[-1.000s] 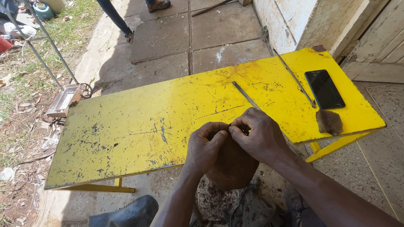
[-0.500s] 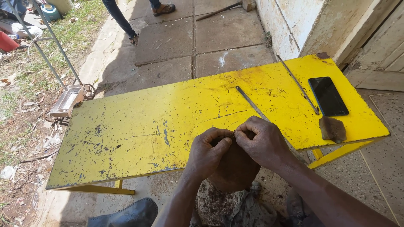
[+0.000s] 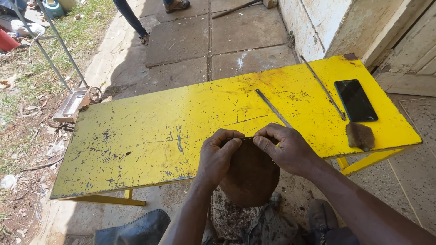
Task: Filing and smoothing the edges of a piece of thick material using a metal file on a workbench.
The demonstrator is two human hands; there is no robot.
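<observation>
Both hands are sitting slightly lower and nearer the table's front edge than a second ago. Left hand (image 3: 221,156) and right hand (image 3: 284,149) are each pinching closed on the top rim of a round brown leather piece (image 3: 251,177), hanging between them. Yellow table (image 3: 145,131) is bearing a dark phone (image 3: 355,100), two metal rods (image 3: 272,108) and a brown scrap (image 3: 360,135), standing outdoors on paving.

Brown piece's (image 3: 251,174) top edge behind fingers (image 3: 227,147); bystander's legs (image 3: 131,18) seemingly cropped.
</observation>
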